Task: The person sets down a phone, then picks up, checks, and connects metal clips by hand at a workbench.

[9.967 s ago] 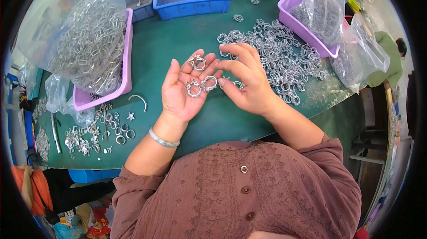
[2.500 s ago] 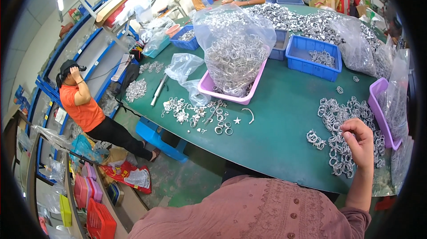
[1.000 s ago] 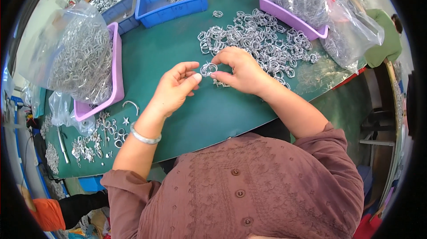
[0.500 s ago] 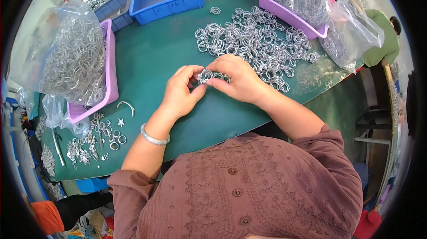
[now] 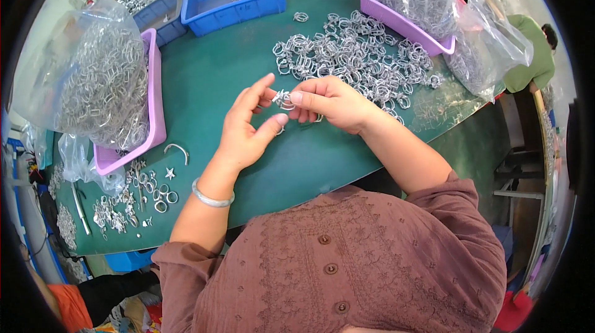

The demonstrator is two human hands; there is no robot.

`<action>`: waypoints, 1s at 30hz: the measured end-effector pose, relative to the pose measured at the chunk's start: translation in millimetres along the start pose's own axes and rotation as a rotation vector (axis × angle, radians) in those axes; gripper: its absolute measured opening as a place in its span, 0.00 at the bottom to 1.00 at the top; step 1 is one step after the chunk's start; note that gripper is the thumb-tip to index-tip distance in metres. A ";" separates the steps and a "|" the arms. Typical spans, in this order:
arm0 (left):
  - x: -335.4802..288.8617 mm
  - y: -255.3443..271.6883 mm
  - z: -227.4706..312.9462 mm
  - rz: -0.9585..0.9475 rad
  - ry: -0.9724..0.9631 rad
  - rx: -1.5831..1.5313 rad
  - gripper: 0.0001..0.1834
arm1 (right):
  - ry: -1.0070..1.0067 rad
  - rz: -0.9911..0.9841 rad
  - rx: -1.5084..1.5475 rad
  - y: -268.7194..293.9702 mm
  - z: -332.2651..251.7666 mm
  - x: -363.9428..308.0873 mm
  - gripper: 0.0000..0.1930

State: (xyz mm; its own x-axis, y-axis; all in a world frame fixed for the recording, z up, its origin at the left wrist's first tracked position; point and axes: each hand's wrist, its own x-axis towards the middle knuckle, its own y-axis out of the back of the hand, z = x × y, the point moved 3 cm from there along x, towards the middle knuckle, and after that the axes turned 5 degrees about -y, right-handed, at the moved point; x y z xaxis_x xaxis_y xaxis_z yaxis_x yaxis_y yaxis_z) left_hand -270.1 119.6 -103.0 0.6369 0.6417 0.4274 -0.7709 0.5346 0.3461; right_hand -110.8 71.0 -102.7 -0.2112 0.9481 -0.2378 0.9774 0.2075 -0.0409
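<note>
Over the green table, my right hand point(image 5: 327, 103) pinches a silver metal ring point(image 5: 283, 100) with a raised ornament between thumb and fingers. My left hand point(image 5: 248, 121) is close beside it, thumb and fingers spread around the ring; whether a fingertip touches it I cannot tell. A bit of silver metal shows under the left thumb tip, mostly hidden. Another small piece shows just below my right fingers. Beyond my right hand lies a wide loose pile of similar silver rings point(image 5: 356, 54), partly hidden by that hand.
At left, a purple basket point(image 5: 155, 94) holds a clear bag point(image 5: 102, 79) of rings. Loose rings and a star piece point(image 5: 170, 173) lie near it. A blue bin point(image 5: 238, 12) and another purple basket point(image 5: 406, 20) stand at the back. Other people are at the edges.
My left hand has opened, its fingers and thumb drawing apart from the ring. My right hand now holds the ring, turned so its ornament points up and left.
</note>
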 end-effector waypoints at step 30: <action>-4.1 10.4 -14.3 -0.005 0.163 -0.535 0.19 | 0.000 -0.080 0.204 -12.3 6.4 11.9 0.10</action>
State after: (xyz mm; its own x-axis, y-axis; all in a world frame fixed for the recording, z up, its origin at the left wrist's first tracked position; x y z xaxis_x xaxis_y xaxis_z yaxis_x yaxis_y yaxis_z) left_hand -280.7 130.4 -113.1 0.6657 0.6926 0.2776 -0.6844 0.7150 -0.1428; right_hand -125.2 78.2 -111.2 -0.2878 0.9308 -0.2255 0.9394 0.2286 -0.2554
